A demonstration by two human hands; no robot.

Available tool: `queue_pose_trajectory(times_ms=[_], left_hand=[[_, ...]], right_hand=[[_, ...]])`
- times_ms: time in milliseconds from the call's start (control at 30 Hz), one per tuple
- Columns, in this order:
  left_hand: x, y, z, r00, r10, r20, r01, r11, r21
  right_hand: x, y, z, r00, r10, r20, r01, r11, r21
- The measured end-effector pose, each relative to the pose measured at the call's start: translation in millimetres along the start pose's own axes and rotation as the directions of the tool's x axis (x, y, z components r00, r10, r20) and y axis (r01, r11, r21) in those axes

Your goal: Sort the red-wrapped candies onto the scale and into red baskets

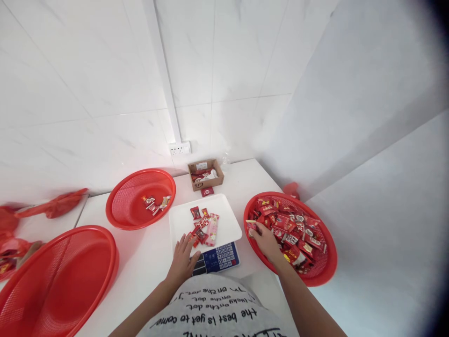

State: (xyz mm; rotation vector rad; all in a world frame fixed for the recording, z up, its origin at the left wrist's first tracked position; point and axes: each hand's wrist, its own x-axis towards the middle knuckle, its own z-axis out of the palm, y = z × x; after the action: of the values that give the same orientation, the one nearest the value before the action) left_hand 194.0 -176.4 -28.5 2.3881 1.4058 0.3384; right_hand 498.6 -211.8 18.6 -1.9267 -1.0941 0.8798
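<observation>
A digital scale (220,258) with a white tray (228,220) stands in the middle; several red packets and a longer pink packet (212,229) lie on the tray. My left hand (183,257) rests at the tray's front left edge with its fingers apart, close to the red packets, and holds nothing. At the left rim of a red basket (331,269) full of red packets, my right hand (264,238) pinches a small red packet (251,224).
A small cardboard box (207,184) with packets stands behind the scale, a dark red packet (207,191) before it. A red basket (122,196) with a few packets is at the back left, another red basket (80,271) at the front left. Red bags (58,205) lie far left.
</observation>
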Motion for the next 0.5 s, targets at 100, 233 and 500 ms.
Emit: queue_pose_trajectory(times_ms=[100, 233, 500], left_hand=[[-2, -2, 5.4, 1.0, -0.007, 0.006, 0.007, 1.0, 0.009], [-3, -2, 8.0, 1.0, -0.024, 0.018, 0.025, 1.0, -0.004], [3, 5, 0.1, 1.0, -0.02, -0.01, 0.018, 0.994, -0.112]], right_hand=[[1, -25, 21, 0.967, -0.056, 0.249, -0.015, 0.961, 0.275], [7, -40, 47, 0.952, -0.091, 0.293, 0.0, 0.955, 0.296], [4, 30, 34, 0.98, -0.194, -0.044, 0.153, 0.874, -0.46]])
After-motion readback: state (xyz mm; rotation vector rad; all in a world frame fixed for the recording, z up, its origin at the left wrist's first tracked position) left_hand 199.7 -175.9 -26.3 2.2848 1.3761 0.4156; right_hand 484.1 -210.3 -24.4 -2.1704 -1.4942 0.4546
